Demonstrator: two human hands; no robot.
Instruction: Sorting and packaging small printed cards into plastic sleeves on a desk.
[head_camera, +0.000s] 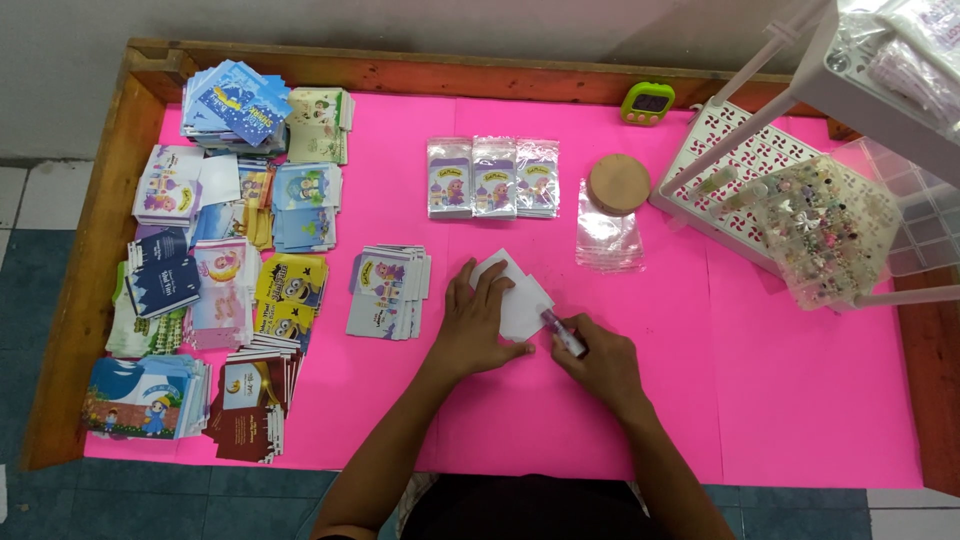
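White card (522, 300) lay flat on the pink bench (640, 400), pinned under your left hand (478, 325), fingers spread wide across its near-left edge. Your right hand (600, 362) was closed around a small glue stick (565, 334), tip touching the card's edge. Card looked thin, light, bendy and likely to slide; pressing flat near a corner suited it best.

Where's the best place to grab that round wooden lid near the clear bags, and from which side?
Grip the round wooden lid by its rim, coming straight down from above with fingers across its width. It lies flat on the pink table, so only the edge offers purchase. Its near side overlaps the clear bags; the white rack crowds the right.
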